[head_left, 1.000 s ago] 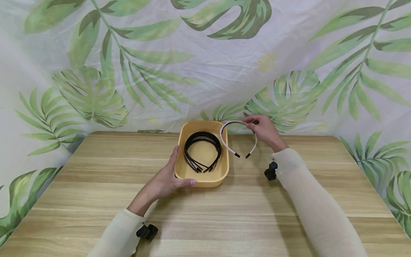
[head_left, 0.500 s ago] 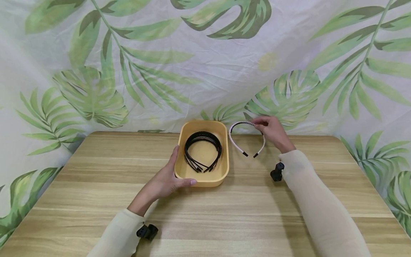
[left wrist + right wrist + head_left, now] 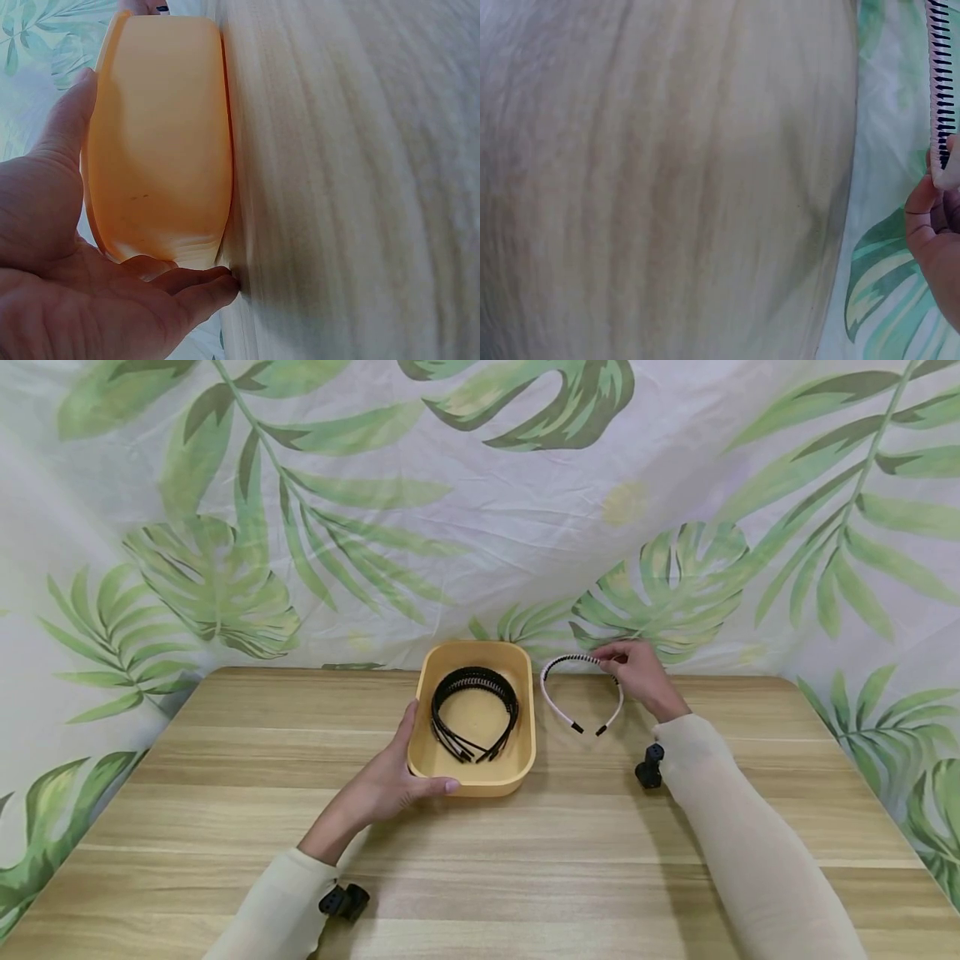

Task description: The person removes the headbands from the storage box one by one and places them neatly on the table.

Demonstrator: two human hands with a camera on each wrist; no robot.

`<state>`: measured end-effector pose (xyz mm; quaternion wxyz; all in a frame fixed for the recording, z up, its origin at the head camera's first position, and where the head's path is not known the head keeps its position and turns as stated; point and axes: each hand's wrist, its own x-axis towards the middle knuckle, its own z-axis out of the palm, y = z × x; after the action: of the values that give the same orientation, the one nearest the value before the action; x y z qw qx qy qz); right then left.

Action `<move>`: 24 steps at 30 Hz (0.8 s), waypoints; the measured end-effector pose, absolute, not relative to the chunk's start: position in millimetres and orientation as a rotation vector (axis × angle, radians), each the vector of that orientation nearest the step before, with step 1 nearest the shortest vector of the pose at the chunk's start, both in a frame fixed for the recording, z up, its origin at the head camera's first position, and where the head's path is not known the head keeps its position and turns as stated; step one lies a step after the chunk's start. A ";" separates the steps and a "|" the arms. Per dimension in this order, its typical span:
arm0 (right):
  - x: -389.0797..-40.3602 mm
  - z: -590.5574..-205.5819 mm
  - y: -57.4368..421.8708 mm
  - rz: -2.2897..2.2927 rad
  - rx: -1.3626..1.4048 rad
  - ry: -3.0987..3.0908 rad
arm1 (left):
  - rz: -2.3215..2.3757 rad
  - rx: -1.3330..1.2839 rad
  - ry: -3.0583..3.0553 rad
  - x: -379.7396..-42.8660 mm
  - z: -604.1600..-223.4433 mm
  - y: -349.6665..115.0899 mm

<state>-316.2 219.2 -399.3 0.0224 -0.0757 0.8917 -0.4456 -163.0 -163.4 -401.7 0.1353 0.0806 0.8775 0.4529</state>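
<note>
My left hand grips the near left corner of a yellow plastic bin, thumb over the front rim and fingers along the left side. In the left wrist view, the hand wraps one end of the bin. Inside it lie several black headbands, nested together with their tips toward me. Right of the bin, my right hand pinches a pale pink headband at its upper right curve. Its black-tipped ends point toward me. Dark teeth line the headband in the right wrist view, beside the fingers.
The bin stands on a wood-grain table, near its back edge. Behind hangs a white cloth printed with green leaves. Small black cameras are worn at both wrists.
My right hand has carried the pink headband rightward, away from the bin's right rim, then slightly lower in the view. The left hand, the bin and the black headbands have stayed put.
</note>
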 end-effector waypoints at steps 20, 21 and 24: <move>-319.7 -413.6 210.6 -1.338 -0.213 2.758 | 1.313 0.230 2.550 -163.1 -402.5 -163.7; -319.6 -413.6 210.2 -1.335 -0.210 2.755 | 1.313 0.229 2.551 -163.2 -402.7 -163.7; -319.1 -414.2 209.6 -1.307 -0.208 2.766 | 1.315 0.230 2.551 -163.4 -402.8 -163.7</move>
<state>-319.1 209.6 -414.2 0.0375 -0.0678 0.9014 -0.4260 -163.4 -163.7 -402.8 0.1309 0.0791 0.8784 0.4528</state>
